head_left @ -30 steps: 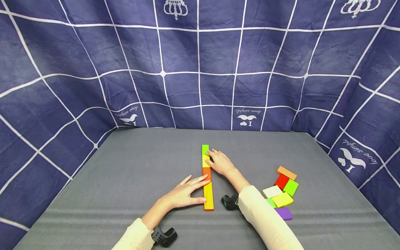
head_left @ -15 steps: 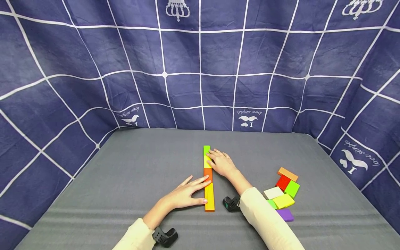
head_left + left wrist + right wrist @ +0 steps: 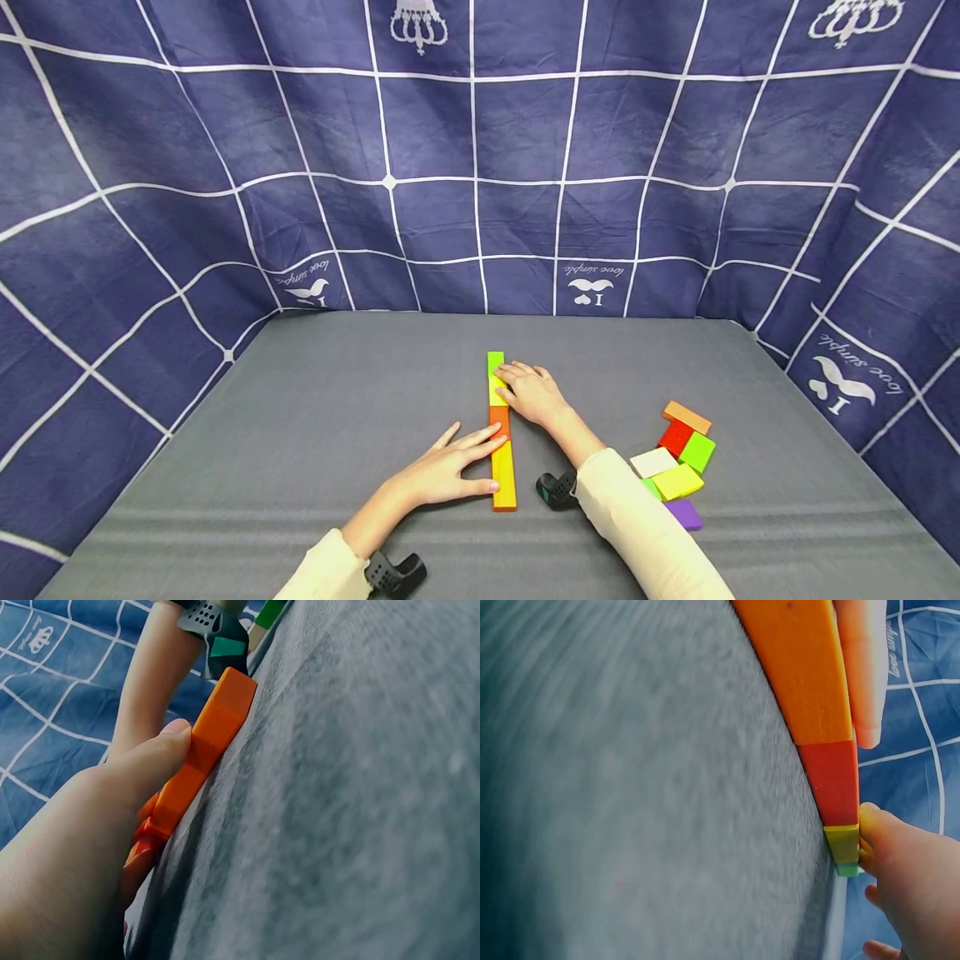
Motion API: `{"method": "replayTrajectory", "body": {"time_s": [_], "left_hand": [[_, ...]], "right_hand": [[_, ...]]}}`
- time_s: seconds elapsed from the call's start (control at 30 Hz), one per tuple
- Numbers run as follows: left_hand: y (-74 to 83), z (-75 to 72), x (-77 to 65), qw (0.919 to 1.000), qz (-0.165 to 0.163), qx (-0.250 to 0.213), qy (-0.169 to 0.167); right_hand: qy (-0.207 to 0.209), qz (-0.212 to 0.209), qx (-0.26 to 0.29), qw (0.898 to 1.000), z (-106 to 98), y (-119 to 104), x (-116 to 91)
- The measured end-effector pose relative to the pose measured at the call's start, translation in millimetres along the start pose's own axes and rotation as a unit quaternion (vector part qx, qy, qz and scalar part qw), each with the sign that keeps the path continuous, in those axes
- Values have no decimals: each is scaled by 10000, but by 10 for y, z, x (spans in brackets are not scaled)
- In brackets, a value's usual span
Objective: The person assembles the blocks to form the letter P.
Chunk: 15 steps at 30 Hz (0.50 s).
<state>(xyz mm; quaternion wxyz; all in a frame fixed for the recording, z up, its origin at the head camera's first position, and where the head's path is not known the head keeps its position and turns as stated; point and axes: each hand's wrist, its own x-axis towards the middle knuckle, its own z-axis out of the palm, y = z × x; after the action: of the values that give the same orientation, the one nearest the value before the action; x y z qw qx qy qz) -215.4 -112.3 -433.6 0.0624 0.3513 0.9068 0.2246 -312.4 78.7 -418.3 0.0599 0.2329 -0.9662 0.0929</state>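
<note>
In the head view, several flat blocks lie end to end in a line running away from the person. From the far end they are a green block (image 3: 495, 360), a yellow block (image 3: 497, 395), a red-orange block (image 3: 498, 414) and a longer yellow-orange block (image 3: 504, 475). My left hand (image 3: 442, 471) has its fingers spread over the red-orange and yellow-orange blocks, the thumb at the latter's left edge. Farther along, my right hand (image 3: 532, 393) rests its fingers on the yellow and green blocks from the right. The right wrist view shows its thumb (image 3: 881, 821) against the yellow block.
To the right of the right forearm lies a loose group of blocks, among them an orange block (image 3: 686, 416), a red block (image 3: 676, 436), a white block (image 3: 653, 462) and a purple block (image 3: 683, 513). A blue checked curtain (image 3: 480, 150) surrounds the grey tabletop (image 3: 360, 383).
</note>
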Motion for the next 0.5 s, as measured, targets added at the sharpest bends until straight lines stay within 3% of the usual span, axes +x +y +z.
{"method": "replayTrajectory", "body": {"time_s": [0.5], "left_hand": [[179, 99, 177, 9999, 77, 118, -98]], "right_hand": [[38, -29, -301, 9995, -98, 254, -135]]}}
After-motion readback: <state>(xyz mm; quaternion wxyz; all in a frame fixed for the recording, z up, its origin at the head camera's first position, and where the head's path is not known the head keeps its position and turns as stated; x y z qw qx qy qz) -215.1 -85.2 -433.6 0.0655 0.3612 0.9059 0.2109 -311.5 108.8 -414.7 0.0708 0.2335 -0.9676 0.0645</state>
